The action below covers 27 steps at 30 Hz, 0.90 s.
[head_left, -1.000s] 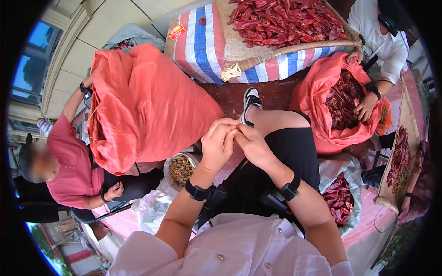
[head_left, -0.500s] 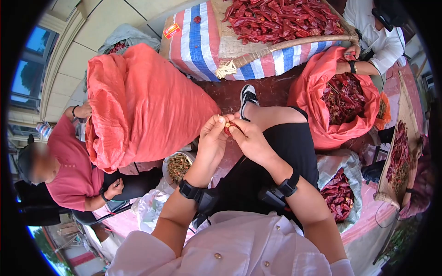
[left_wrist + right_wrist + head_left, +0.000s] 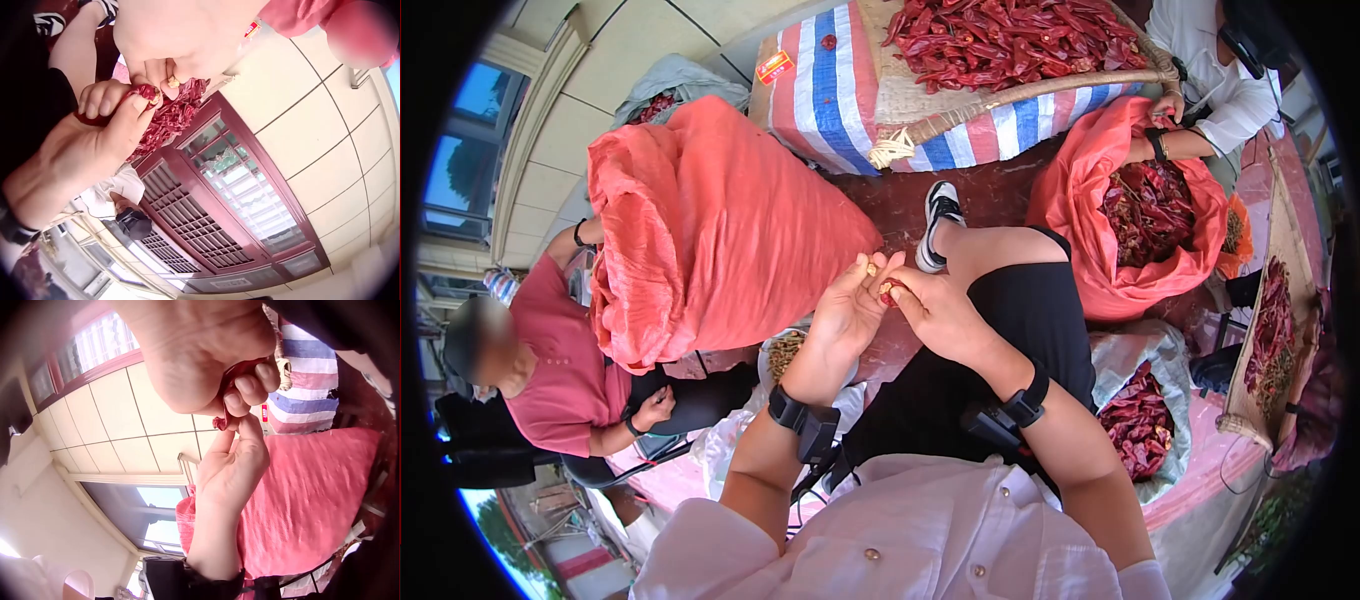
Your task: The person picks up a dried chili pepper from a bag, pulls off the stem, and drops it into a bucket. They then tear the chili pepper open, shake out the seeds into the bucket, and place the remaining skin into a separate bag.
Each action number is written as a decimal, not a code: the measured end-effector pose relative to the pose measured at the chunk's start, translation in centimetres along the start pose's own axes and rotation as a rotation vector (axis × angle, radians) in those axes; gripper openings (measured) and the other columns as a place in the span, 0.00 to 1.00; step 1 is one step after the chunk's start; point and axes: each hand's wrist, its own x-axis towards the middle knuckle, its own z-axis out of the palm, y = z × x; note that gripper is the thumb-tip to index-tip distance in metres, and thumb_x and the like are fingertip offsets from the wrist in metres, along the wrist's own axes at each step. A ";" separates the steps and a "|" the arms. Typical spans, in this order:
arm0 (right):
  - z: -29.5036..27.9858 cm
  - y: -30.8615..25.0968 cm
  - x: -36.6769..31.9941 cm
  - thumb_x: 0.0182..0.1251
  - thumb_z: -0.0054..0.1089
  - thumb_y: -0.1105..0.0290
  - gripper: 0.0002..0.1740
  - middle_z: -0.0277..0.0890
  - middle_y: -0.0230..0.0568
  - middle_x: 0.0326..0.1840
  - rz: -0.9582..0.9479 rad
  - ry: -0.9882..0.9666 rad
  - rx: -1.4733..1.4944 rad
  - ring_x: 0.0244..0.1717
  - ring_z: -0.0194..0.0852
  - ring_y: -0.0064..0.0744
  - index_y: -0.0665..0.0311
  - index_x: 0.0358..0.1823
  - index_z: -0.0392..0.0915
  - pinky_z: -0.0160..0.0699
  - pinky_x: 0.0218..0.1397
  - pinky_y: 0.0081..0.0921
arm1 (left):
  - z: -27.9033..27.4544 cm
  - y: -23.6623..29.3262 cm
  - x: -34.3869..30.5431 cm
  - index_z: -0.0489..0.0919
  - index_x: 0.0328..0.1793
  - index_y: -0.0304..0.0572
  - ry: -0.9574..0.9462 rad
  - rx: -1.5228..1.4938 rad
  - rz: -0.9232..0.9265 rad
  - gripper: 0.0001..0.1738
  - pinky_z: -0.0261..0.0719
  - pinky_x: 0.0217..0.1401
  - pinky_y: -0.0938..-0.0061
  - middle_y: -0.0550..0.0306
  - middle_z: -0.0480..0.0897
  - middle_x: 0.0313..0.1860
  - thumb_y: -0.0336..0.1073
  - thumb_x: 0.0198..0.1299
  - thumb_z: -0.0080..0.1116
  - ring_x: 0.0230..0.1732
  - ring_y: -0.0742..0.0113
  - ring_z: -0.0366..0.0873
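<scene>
In the head view the right hand [image 3: 948, 315] grips a dried red chili [image 3: 891, 290] near its pale end, thumb on top. Right beside it, the left hand [image 3: 845, 318] is turned palm up and pinches a small yellowish piece [image 3: 871, 269] between thumb and finger. From the left wrist, the chili [image 3: 147, 93] shows in the right hand [image 3: 94, 137], and the small piece [image 3: 174, 82] at the left fingertips. The right wrist view has fingers curled round the chili [image 3: 221, 422], with the left hand [image 3: 232, 469] close below.
A large red sack [image 3: 730, 230] stands at left, another open sack [image 3: 1080, 230] of chilies at right. Behind lies a chili heap [image 3: 1010, 45] on a striped bale [image 3: 830, 90]. A stem-filled bucket [image 3: 785, 352] and a pale chili bag [image 3: 1135, 350] flank the lap. Others sit on both sides.
The fingertips were together; the left hand has drawn slightly left and turned palm up with the small piece. The chili has come into view. At right, another person's hand has left the sack's chilies.
</scene>
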 end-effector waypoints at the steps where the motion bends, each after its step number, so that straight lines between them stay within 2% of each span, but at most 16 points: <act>1: 0.1 0.2 0.1 0.62 0.44 0.71 0.09 0.72 0.59 0.30 -0.004 0.009 0.006 0.34 0.69 0.60 0.68 0.38 0.70 0.66 0.35 0.46 | 0.0 0.0 0.1 0.76 0.37 0.41 0.001 0.001 0.000 0.08 0.72 0.52 0.72 0.57 0.80 0.40 0.36 0.62 0.48 0.56 0.62 0.72; 5: 0.6 1.0 0.4 0.64 0.44 0.69 0.10 0.73 0.57 0.32 0.039 -0.004 0.068 0.36 0.72 0.56 0.69 0.40 0.69 0.67 0.37 0.41 | -1.5 0.5 0.3 0.74 0.40 0.41 0.007 0.021 -0.011 0.08 0.71 0.54 0.72 0.55 0.78 0.44 0.36 0.62 0.48 0.57 0.61 0.71; 7: 0.7 1.6 0.3 0.66 0.43 0.66 0.13 0.73 0.47 0.30 0.089 -0.037 0.272 0.33 0.73 0.40 0.69 0.41 0.68 0.67 0.35 0.31 | -4.5 1.2 0.3 0.74 0.42 0.42 0.015 0.013 -0.050 0.08 0.71 0.55 0.71 0.55 0.77 0.45 0.36 0.62 0.48 0.57 0.60 0.71; 8: 0.8 2.0 0.3 0.70 0.40 0.63 0.12 0.62 0.27 0.26 0.169 -0.102 0.474 0.27 0.56 0.13 0.65 0.39 0.67 0.58 0.29 0.13 | -6.5 1.5 0.2 0.73 0.43 0.42 0.064 0.118 -0.131 0.07 0.70 0.57 0.70 0.55 0.77 0.45 0.35 0.62 0.48 0.56 0.60 0.71; 10: 0.5 1.7 0.5 0.70 0.40 0.62 0.12 0.63 0.26 0.24 0.303 -0.053 0.583 0.23 0.56 0.13 0.62 0.38 0.68 0.56 0.26 0.11 | -11.8 1.7 0.1 0.71 0.46 0.43 0.254 0.207 -0.252 0.08 0.70 0.56 0.66 0.56 0.77 0.41 0.32 0.61 0.48 0.49 0.61 0.75; 13: -0.3 0.8 0.5 0.69 0.41 0.59 0.14 0.66 0.28 0.23 0.455 0.042 0.695 0.21 0.59 0.14 0.62 0.37 0.69 0.57 0.25 0.12 | -24.4 2.1 -1.7 0.71 0.45 0.42 0.402 0.168 -0.362 0.08 0.71 0.54 0.66 0.55 0.76 0.37 0.31 0.60 0.49 0.43 0.61 0.75; 17: -0.1 0.9 0.5 0.68 0.42 0.59 0.14 0.66 0.29 0.23 0.455 0.028 0.711 0.21 0.60 0.15 0.63 0.37 0.69 0.58 0.25 0.13 | -36.4 4.0 -5.6 0.71 0.44 0.38 0.528 0.321 -0.429 0.10 0.72 0.52 0.66 0.52 0.76 0.36 0.35 0.60 0.48 0.41 0.59 0.75; 18: 0.0 0.8 0.5 0.68 0.42 0.58 0.14 0.66 0.29 0.23 0.451 0.016 0.720 0.21 0.60 0.16 0.63 0.37 0.69 0.58 0.25 0.13 | -37.6 4.3 -6.3 0.71 0.43 0.38 0.621 0.448 -0.454 0.12 0.72 0.51 0.67 0.51 0.76 0.36 0.39 0.61 0.47 0.41 0.58 0.75; 19: 0.0 0.7 0.6 0.68 0.42 0.58 0.14 0.66 0.29 0.23 0.452 0.010 0.721 0.21 0.60 0.16 0.63 0.37 0.69 0.58 0.25 0.13 | -33.9 4.5 -9.1 0.71 0.43 0.38 0.626 0.444 -0.452 0.12 0.72 0.51 0.67 0.51 0.76 0.36 0.39 0.61 0.47 0.41 0.58 0.75; 21: 0.1 0.6 0.5 0.68 0.42 0.58 0.14 0.66 0.29 0.22 0.417 -0.004 0.683 0.21 0.60 0.16 0.63 0.36 0.69 0.58 0.26 0.14 | -22.7 6.2 -8.1 0.73 0.40 0.41 0.976 0.240 -0.445 0.19 0.74 0.42 0.66 0.50 0.76 0.33 0.49 0.63 0.40 0.37 0.58 0.76; 22: 0.2 0.7 0.5 0.68 0.42 0.58 0.14 0.66 0.29 0.22 0.419 -0.006 0.684 0.21 0.60 0.16 0.63 0.36 0.69 0.58 0.26 0.14 | -24.6 6.6 -8.3 0.75 0.42 0.45 0.987 0.256 -0.469 0.25 0.72 0.43 0.57 0.52 0.78 0.37 0.56 0.63 0.35 0.40 0.57 0.75; 23: 0.2 0.8 0.5 0.68 0.43 0.58 0.15 0.66 0.28 0.22 0.419 -0.006 0.696 0.22 0.59 0.15 0.62 0.35 0.70 0.57 0.25 0.13 | -27.3 6.9 -8.4 0.75 0.42 0.45 0.988 0.255 -0.470 0.25 0.72 0.43 0.57 0.52 0.78 0.37 0.56 0.63 0.35 0.40 0.57 0.75; 24: 0.2 0.9 0.5 0.68 0.43 0.57 0.15 0.65 0.27 0.22 0.417 -0.005 0.707 0.22 0.58 0.14 0.61 0.34 0.70 0.56 0.25 0.13 | -30.4 7.2 -8.3 0.58 0.56 0.42 0.911 0.405 -0.502 0.34 0.61 0.55 0.52 0.46 0.61 0.53 0.61 0.56 0.42 0.54 0.50 0.60; 25: 0.3 1.0 0.5 0.68 0.43 0.57 0.15 0.65 0.27 0.22 0.414 -0.002 0.706 0.22 0.58 0.14 0.61 0.34 0.70 0.56 0.25 0.13 | -33.4 7.6 -8.2 0.42 0.71 0.39 0.827 0.557 -0.530 0.55 0.49 0.66 0.47 0.41 0.44 0.69 0.67 0.49 0.50 0.69 0.43 0.44; 26: 0.5 1.2 0.5 0.68 0.43 0.57 0.16 0.65 0.27 0.21 0.419 0.007 0.713 0.21 0.58 0.15 0.62 0.34 0.70 0.56 0.24 0.13 | -36.0 7.7 -7.7 0.55 0.68 0.44 0.780 0.617 -0.568 0.46 0.55 0.61 0.42 0.46 0.50 0.68 0.66 0.50 0.49 0.67 0.48 0.49; 27: 0.4 1.1 0.5 0.68 0.42 0.56 0.16 0.65 0.28 0.20 0.420 0.024 0.716 0.20 0.59 0.16 0.62 0.34 0.69 0.55 0.24 0.13 | -38.7 7.9 -8.1 0.55 0.68 0.44 0.761 0.626 -0.569 0.46 0.55 0.61 0.42 0.46 0.50 0.68 0.66 0.50 0.49 0.67 0.48 0.49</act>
